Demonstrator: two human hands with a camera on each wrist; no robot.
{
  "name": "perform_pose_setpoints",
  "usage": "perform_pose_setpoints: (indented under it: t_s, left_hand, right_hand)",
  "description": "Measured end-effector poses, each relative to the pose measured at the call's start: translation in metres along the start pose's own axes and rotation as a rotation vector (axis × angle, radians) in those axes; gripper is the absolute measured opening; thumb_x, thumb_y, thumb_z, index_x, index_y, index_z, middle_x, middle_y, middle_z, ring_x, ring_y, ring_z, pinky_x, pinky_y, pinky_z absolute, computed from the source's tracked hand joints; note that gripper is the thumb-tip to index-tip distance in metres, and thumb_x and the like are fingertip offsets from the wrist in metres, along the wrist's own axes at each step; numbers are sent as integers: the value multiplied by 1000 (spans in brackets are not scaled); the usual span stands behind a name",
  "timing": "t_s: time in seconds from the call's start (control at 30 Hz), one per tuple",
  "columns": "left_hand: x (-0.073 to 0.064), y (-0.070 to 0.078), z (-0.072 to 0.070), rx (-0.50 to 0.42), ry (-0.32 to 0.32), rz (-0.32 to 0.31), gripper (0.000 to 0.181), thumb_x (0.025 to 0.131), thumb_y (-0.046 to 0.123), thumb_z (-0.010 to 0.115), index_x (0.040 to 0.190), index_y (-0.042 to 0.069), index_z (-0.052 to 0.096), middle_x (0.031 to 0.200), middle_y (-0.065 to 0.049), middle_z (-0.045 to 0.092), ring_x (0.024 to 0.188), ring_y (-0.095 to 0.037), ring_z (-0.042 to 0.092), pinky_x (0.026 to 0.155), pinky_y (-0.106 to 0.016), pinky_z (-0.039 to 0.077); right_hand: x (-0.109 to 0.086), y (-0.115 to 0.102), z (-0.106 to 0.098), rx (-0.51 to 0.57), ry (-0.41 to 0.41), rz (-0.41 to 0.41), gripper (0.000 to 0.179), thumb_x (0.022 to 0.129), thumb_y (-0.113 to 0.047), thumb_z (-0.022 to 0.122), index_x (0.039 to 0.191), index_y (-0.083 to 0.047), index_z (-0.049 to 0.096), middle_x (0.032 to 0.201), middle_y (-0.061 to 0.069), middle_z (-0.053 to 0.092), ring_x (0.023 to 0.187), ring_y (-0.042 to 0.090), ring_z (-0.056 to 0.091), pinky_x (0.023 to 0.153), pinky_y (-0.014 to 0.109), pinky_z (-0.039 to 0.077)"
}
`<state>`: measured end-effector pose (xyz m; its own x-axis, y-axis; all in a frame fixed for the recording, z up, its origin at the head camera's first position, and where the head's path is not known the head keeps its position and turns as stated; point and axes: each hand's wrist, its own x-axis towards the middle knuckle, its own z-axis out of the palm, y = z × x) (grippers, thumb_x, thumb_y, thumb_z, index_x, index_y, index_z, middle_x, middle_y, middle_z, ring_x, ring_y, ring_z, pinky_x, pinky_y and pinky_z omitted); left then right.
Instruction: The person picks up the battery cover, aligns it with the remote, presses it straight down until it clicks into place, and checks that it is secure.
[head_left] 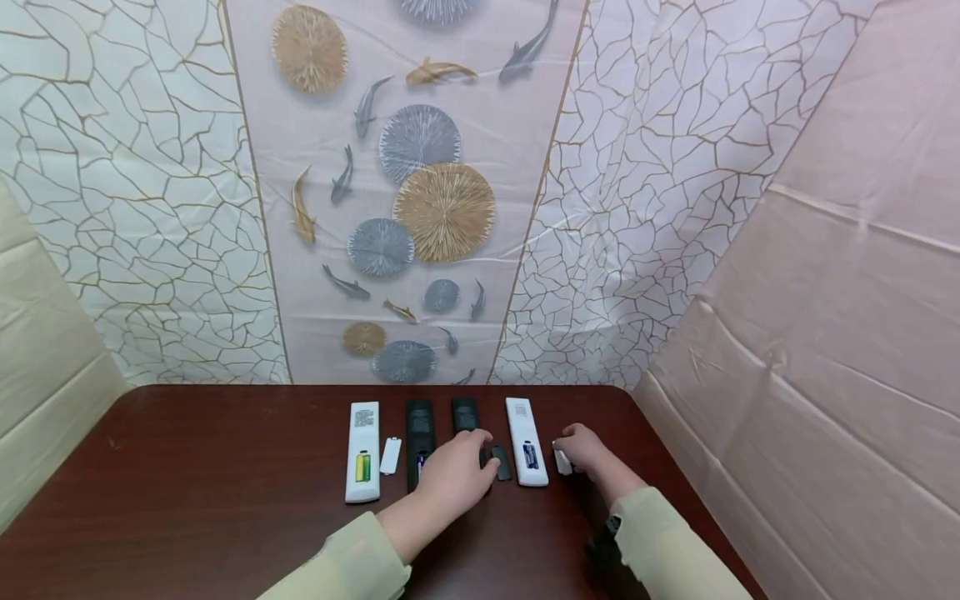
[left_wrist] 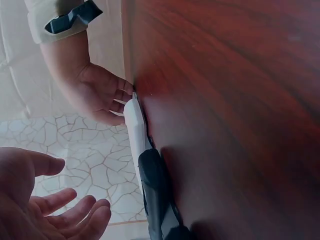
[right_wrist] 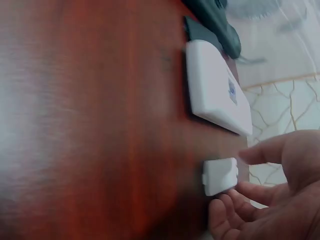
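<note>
My right hand (head_left: 588,450) is at the table's right side, with thumb and curled fingers around a small white battery cover (right_wrist: 220,176). In the right wrist view the fingertips meet one edge of the cover and the thumb tip is at its far corner. A white remote control (head_left: 518,429) lies face down just left of it, batteries showing in its bay. My left hand (head_left: 453,475) is over two black remote controls, fingers loosely bent and nothing held. It partly hides the right-hand black remote (head_left: 466,413) and the lower end of the other black remote (head_left: 420,422).
A dark battery cover (head_left: 502,464) lies between a black remote and the right white remote. Farther left are another white remote (head_left: 363,442), with green-yellow batteries, and its white cover (head_left: 391,456). Patterned cloth hangs behind the dark wooden table (head_left: 225,517).
</note>
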<state>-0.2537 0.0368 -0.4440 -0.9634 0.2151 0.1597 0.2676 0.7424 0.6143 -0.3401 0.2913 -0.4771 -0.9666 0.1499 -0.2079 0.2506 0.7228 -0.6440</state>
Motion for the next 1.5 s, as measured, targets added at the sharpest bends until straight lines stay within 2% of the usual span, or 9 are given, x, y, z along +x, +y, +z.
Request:
perform_pose_setpoints:
  t_s: [0.27, 0.5, 0.63, 0.8, 0.97, 1.03, 1.17, 1.37, 1.5]
  left_hand:
    - [25, 15, 22, -5, -29, -27, 39, 93, 32, 69, 127, 13, 63, 118, -7, 66, 62, -10, 57, 59, -33, 50]
    - [49, 24, 40, 34, -45, -60, 44, 93, 33, 70, 129, 10, 62, 113, -8, 66, 81, -18, 65, 66, -36, 54]
    - [59, 30, 47, 27, -89, -77, 44, 94, 33, 68, 131, 10, 60, 116, -11, 64, 81, -19, 65, 66, -36, 55]
    - [73, 35, 55, 51, -110, -96, 46, 93, 30, 69, 132, 8, 59, 120, -15, 61, 86, -25, 65, 67, -39, 55]
    - [85, 40, 65, 94, -108, -111, 47, 92, 31, 71, 129, 4, 59, 119, -19, 61, 93, -30, 64, 71, -42, 55]
    - [89, 43, 70, 114, -106, -110, 47, 92, 31, 71, 127, 3, 60, 118, -20, 61, 95, -32, 64, 72, -42, 55]
    - [97, 46, 80, 159, -120, -105, 46, 92, 31, 70, 125, 1, 61, 117, -20, 61, 95, -33, 63, 73, -43, 55]
    - [106, 49, 90, 203, -185, -168, 45, 93, 35, 68, 124, 2, 62, 118, -20, 61, 94, -30, 63, 68, -41, 56]
    - [113, 50, 98, 233, -161, -194, 43, 92, 30, 69, 124, 1, 63, 128, -26, 56, 100, -35, 63, 69, -43, 57]
  right_hand:
    - [10, 0, -10, -27, -88, 92, 26, 92, -9, 62, 112, 4, 54, 109, 18, 57, 92, 28, 57, 66, 35, 53]
    - [16, 1, -11, -3, -141, 105, 15, 91, -7, 65, 102, -2, 55, 102, 13, 56, 86, 25, 56, 64, 32, 51]
    - [20, -1, -12, 20, -175, 103, 12, 92, -9, 65, 98, -6, 56, 98, 10, 55, 82, 22, 54, 63, 31, 51]
    - [23, -7, -15, 48, -223, 85, 17, 92, -9, 65, 81, -11, 51, 79, 4, 49, 69, 17, 48, 61, 30, 50]
    - [27, -5, -21, 138, -261, 124, 10, 92, -12, 64, 91, -7, 56, 86, 7, 52, 79, 22, 52, 68, 34, 54]
    - [26, -3, -25, 176, -265, 145, 16, 92, -12, 64, 105, -5, 57, 98, 11, 54, 88, 25, 53, 74, 37, 55]
    - [24, -1, -29, 181, -269, 160, 14, 93, -11, 62, 106, -4, 59, 100, 12, 54, 90, 26, 52, 77, 39, 55]
    - [24, 0, -31, 174, -289, 169, 7, 91, -9, 63, 95, -7, 58, 91, 9, 52, 83, 23, 50, 71, 35, 54]
    - [25, 0, -32, 189, -281, 184, 14, 90, -10, 64, 99, -8, 55, 90, 8, 50, 83, 23, 48, 69, 34, 53]
